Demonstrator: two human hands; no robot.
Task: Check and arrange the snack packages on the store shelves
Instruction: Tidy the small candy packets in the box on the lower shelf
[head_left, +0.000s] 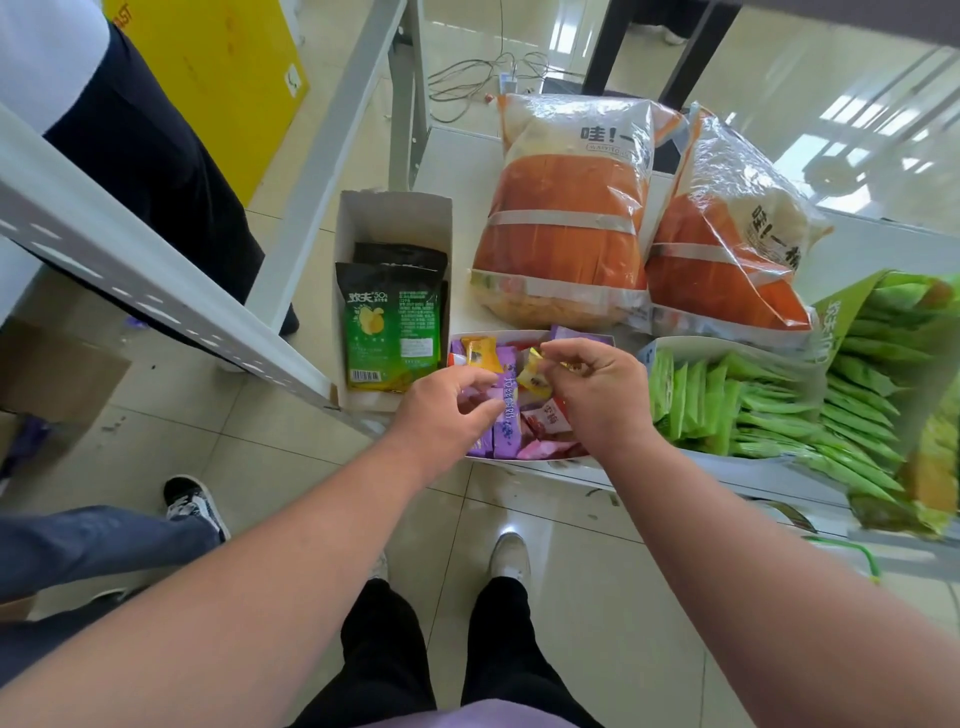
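A low white box (587, 339) of small mixed snack packets, purple, yellow, red and pink, sits at the shelf's front edge. My left hand (447, 410) hovers over its left side with fingers curled toward a purple packet (506, 415); whether it holds the packet is unclear. My right hand (597, 387) is over the box's right side and pinches a small yellow packet (531, 375) between thumb and fingers. Left of the box, an upright white carton (395, 210) holds black-and-green chip bags (392, 327).
Two big orange-and-clear bags (563, 218) (727, 244) lie behind the box. Green packets (737, 410) fill a tray and an open green bag at right. A white shelf upright (156, 280) slants across the left. Another person's legs and shoe (195, 501) stand at left.
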